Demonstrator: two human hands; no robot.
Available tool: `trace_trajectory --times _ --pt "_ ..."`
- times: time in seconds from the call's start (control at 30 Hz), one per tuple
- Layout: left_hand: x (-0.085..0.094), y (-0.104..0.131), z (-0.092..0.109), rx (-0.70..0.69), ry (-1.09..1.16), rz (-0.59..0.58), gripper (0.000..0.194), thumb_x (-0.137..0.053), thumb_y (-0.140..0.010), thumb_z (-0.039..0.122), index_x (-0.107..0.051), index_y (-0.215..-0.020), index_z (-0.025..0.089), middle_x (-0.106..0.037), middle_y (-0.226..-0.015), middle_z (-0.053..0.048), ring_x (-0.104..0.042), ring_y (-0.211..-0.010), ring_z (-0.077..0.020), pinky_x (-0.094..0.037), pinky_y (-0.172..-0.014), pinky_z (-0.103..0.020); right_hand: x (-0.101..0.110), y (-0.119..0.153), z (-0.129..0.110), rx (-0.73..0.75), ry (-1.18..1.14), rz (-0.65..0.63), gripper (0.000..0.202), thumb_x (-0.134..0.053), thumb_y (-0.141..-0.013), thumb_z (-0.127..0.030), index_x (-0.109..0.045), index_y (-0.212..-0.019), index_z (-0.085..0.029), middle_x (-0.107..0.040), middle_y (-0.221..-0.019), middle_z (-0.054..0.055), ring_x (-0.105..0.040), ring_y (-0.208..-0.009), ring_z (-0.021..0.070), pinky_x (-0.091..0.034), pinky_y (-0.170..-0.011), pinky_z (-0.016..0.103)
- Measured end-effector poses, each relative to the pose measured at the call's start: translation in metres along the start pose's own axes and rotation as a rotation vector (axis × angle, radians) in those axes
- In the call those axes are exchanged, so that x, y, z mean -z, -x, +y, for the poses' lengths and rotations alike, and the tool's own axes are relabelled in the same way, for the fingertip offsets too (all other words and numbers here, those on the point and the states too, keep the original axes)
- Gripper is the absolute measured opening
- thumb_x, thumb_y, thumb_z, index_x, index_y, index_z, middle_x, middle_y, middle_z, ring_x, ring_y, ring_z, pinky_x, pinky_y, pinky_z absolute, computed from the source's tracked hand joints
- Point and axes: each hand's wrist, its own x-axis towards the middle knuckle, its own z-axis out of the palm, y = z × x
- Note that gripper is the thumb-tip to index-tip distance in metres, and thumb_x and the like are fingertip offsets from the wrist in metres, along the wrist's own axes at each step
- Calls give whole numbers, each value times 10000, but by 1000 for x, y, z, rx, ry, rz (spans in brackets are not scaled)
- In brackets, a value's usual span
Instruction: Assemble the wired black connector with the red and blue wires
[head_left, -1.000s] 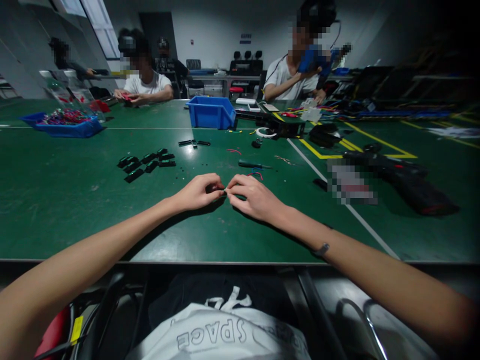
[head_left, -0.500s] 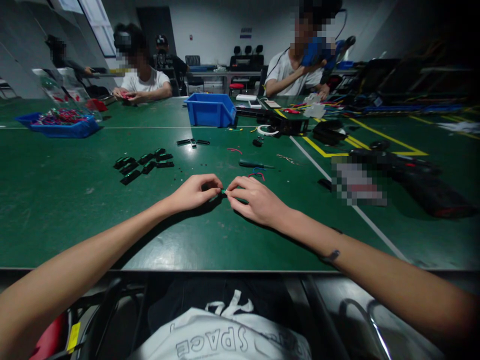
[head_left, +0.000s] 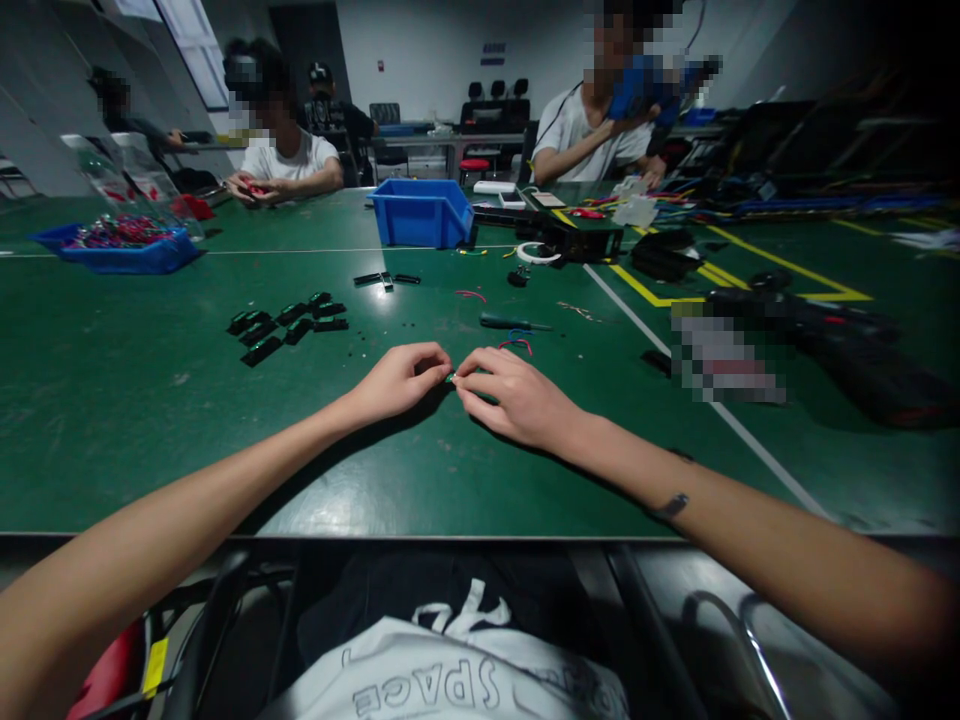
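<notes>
My left hand and my right hand meet low over the table, fingertips pinched together from either side on a small green circuit board. Most of the board is covered by fingers, so its details cannot be made out. Just beyond my right hand are short red and blue wires and a dark green screwdriver. Several black parts with green boards lie in a group to the left, with tiny dark bits scattered beside them.
A blue bin stands farther back, and a blue tray of red and green parts sits at the left by clear bottles. Black slim pieces lie mid-table. At right rests a black power tool. Co-workers sit across the table.
Both hands stay pinched on the small board, with the left fingers slightly shifted right and up. The view has tilted a little; nothing else on the table has visibly moved.
</notes>
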Motion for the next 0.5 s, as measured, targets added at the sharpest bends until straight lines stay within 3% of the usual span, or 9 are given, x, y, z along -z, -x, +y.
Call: trace_trajectory --times 0.5 --pt "2 2 1 -53 -139 1 226 -537 -967 289 -704 -909 148 -662 -849 -29 -600 -812 -158 -436 -753 -278 3 1 5 15 23 -21 206 -519 -999 -216 -716 -1027 -162 -709 -1083 104 -653 -995 244 -461 -908 404"
